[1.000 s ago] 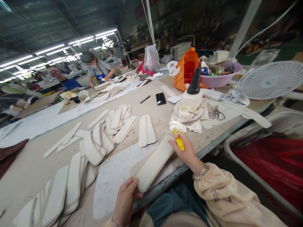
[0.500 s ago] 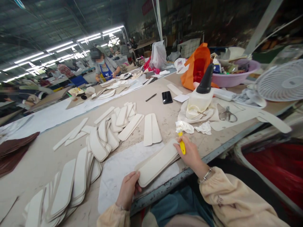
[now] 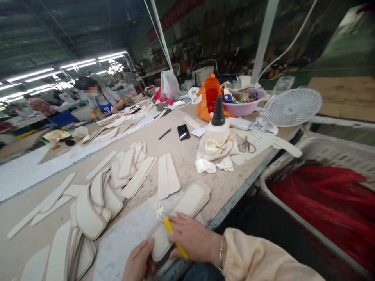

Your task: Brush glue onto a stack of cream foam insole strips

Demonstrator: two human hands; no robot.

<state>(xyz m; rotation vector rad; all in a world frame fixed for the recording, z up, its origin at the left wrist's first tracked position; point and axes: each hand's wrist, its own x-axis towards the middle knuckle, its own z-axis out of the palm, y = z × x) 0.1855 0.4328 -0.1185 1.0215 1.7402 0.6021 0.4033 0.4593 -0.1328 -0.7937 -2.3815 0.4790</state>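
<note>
A short stack of cream rounded-end panels [image 3: 190,200] lies on a white sheet near the table's front edge. My left hand [image 3: 138,259] grips the near end, its thumb along the panels' edge. My right hand [image 3: 195,238] is closed on a yellow-handled brush [image 3: 166,223] above the same stack, its back turned up. White paste clings to the brush's tip, which points away from me. Part of the stack is hidden under my right hand.
Many loose cream panels [image 3: 88,212] spread over the left side. A glue bottle [image 3: 216,134], scissors [image 3: 246,145], phone [image 3: 183,132] and crumpled tissues [image 3: 205,166] sit farther back. A fan [image 3: 293,107] and a red-lined crate [image 3: 269,191] are at right. A co-worker [image 3: 102,103] sits across.
My right hand has moved with the brush from the stack's far end toward its near end, closer to my left hand. The view has turned right.
</note>
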